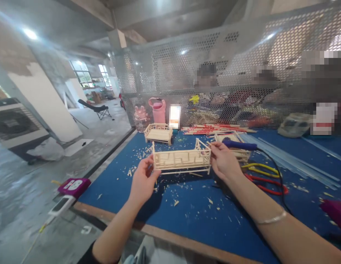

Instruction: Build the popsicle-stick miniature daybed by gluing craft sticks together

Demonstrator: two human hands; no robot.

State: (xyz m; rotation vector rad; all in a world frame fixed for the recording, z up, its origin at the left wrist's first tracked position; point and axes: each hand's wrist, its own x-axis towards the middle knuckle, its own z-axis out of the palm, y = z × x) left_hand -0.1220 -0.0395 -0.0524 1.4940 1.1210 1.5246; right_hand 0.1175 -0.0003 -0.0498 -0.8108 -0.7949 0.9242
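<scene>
A miniature wooden bed or bench frame (181,158), built from thin pale sticks, is held up over the blue table. My left hand (142,179) is closed on its left end, thumb at the lower corner. At the right end, the fingers of my right hand (224,159) pinch the frame near the top of its side rail; the fingertips are partly hidden. Just behind my right hand lies a blue glue gun (243,145) with a black cord. It rests by another stick-built piece (243,154), partly covered. A similar small wooden bench (159,135) stands farther back on the left.
Wood scraps litter the blue table (192,227). Red-tipped sticks (211,129) lie at the back, clear glue sticks (294,159) at right, near yellow-handled (260,169) and red-handled pliers (266,186). A pink bottle (158,112) stands before a perforated metal screen (170,73); people sit behind it.
</scene>
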